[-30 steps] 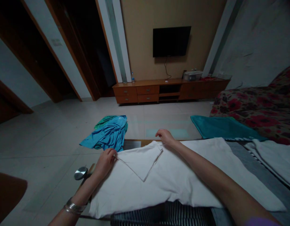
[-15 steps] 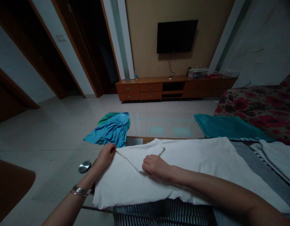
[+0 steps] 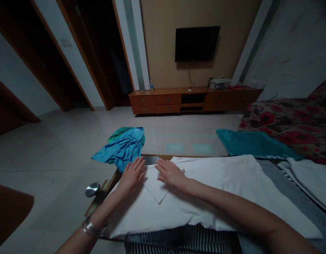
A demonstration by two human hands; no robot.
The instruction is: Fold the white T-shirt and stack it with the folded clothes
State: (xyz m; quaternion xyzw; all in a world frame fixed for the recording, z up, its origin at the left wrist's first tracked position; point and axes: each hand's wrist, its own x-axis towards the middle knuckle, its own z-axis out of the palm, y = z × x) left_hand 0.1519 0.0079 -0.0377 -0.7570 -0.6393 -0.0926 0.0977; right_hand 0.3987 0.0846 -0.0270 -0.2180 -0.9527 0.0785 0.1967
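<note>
A white garment [image 3: 218, 183], probably a shirt, lies spread across the table in front of me. Its left part has a folded-over flap with a pointed corner near the middle. My left hand [image 3: 131, 175] rests flat along the garment's left far edge, fingers stretched out. Across from it, my right hand [image 3: 171, 173] lies over the flap with its fingers extended and nothing gripped. The fingertips of both hands point toward each other, a small gap between them. My hands hide part of the fold.
Blue and green clothes [image 3: 128, 144] lie in a heap beyond the table's left corner. A teal cloth [image 3: 253, 143] and a white striped-edge garment [image 3: 308, 176] are to the right. A round metal object [image 3: 92, 189] is at the left. A flowered sofa [image 3: 282, 120] stands at the right.
My left hand has let go of the garment's far-left edge and slid right. My right hand has released the flap's corner and moved up, opening flat.
</note>
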